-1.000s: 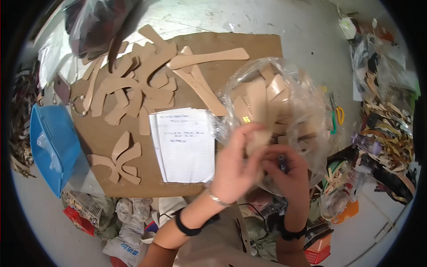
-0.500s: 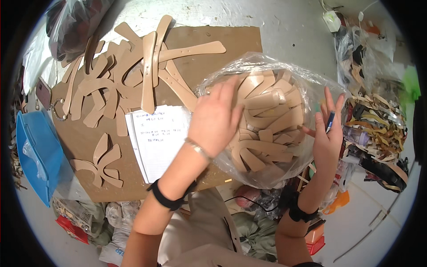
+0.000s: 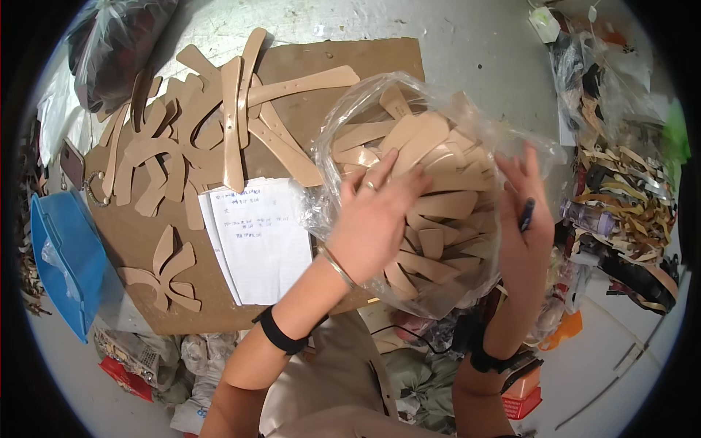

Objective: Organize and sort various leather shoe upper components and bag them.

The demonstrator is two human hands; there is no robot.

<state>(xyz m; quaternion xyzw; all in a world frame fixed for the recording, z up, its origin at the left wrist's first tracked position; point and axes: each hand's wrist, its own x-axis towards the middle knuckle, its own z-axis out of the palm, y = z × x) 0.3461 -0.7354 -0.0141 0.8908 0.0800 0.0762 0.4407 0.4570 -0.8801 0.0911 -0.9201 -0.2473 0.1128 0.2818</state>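
A clear plastic bag (image 3: pixel 328 131) stands open on the right of the brown board, filled with tan, leather-like strap pieces (image 3: pixel 456 206). My left hand (image 3: pixel 372 226), with a ring and a bangle, lies over the pieces inside the bag. Its fingers are spread and touch the upper pieces; some fingertips are hidden among them. At the bag's right side is my right hand (image 3: pixel 537 237), slightly blurred, its fingers against the plastic. A dark pen (image 3: pixel 526 215) is tucked in that hand. Written sheets of paper (image 3: pixel 270 270) lie left of the bag.
More tan pieces (image 3: pixel 175 150) are heaped across the brown board (image 3: pixel 380 58), with a small group (image 3: pixel 171 274) nearer me. A blue bin (image 3: pixel 69 255), a phone (image 3: pixel 72 164) and a bracelet (image 3: pixel 95 188) are at left. Strap scraps (image 3: pixel 621 197) are piled at far right.
My left hand has moved from the bag's left rim in over the pieces. Several pieces at the top of the bag have shifted. My right hand's fingers have drawn in toward the plastic.
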